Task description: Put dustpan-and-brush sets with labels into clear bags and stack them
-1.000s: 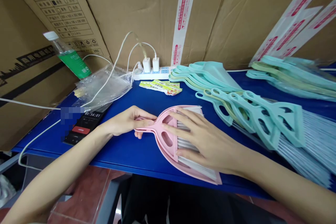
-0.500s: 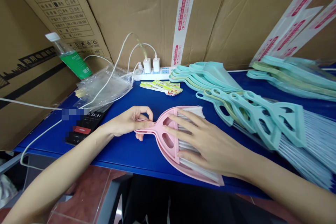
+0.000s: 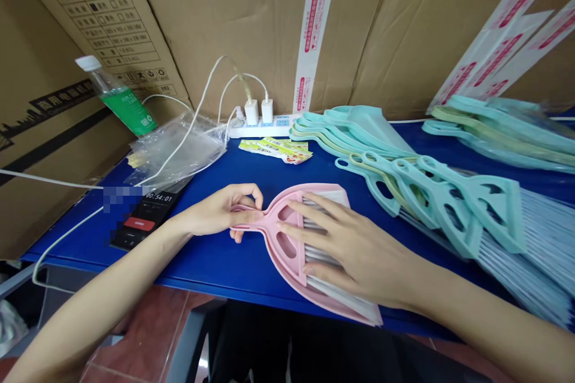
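A pink hand brush [image 3: 294, 251] with white bristles lies nested on a matching pink dustpan [image 3: 276, 260], over the blue table's front part. Their two handles are stacked together on the left, and my left hand [image 3: 229, 210] is closed around them, thumb on top and fingertips underneath. My right hand [image 3: 354, 245] rests flat on the brush, its fingers spread across the bristles and the edge of the brush head. Part of the bristles is hidden beneath that hand.
Several mint brushes [image 3: 458, 221] lie overlapped on the right, with stacked dustpans [image 3: 359, 125] behind and plastic-wrapped ones [image 3: 507, 131] farther right. A power strip [image 3: 269, 127], sachets [image 3: 278, 148], plastic bags [image 3: 175, 146], a bottle [image 3: 128, 111] and a phone [image 3: 144, 218] lie back and left. Cardboard [image 3: 251, 24] borders the table.
The pink brush and dustpan have shifted very slightly, and more of the dustpan's far right corner shows past the bristles. Both hands keep nearly the same places.
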Available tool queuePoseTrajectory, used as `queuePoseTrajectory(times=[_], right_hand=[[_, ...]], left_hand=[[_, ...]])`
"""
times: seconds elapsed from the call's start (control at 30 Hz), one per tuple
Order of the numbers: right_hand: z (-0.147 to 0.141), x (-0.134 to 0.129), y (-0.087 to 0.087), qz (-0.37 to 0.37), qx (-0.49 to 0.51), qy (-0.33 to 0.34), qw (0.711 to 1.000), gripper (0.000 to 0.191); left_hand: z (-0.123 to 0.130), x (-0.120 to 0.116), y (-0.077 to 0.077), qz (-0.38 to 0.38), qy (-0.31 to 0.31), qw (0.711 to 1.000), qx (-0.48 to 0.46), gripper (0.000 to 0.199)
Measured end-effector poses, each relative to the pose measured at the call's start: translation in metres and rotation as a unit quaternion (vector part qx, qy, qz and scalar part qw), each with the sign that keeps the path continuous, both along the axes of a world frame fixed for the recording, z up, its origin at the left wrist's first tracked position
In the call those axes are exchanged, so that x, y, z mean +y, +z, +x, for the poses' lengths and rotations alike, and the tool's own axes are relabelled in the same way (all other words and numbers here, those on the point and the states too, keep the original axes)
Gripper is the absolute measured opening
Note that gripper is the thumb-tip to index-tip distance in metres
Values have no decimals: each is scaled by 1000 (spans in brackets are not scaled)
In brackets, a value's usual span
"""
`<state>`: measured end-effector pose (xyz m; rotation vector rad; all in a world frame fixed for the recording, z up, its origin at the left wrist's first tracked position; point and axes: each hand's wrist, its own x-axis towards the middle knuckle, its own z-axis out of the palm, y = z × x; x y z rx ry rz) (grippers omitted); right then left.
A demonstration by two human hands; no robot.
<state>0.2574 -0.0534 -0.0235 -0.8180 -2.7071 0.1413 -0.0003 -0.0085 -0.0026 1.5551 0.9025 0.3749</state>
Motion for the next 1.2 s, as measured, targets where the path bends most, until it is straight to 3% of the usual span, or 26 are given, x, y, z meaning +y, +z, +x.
queuePoseTrajectory(times=[0.23, 0.5, 0.77, 0.87, 1.1, 1.2], right_hand=[[7, 9, -3, 7, -40, -36, 999, 56], [23, 24, -1, 0, -41, -43, 998, 50], [28, 29, 9, 107, -92, -40, 989, 42], [28, 31, 20, 112, -113, -52, 986, 41], [13, 76, 49, 100, -215, -169, 957, 39], [0, 97, 54, 105, -235, -175, 950, 35]], left_hand=[[0, 1, 0, 37, 0, 999, 16, 32], [-5, 2, 3, 193, 33, 975, 104, 25], [-12, 1, 8, 249, 31, 951, 182, 22], [-11, 0, 8, 254, 37, 947, 191, 21], [-8, 1, 2, 269, 37, 948, 168, 20], [-8, 1, 1, 265, 30, 950, 162, 19]])
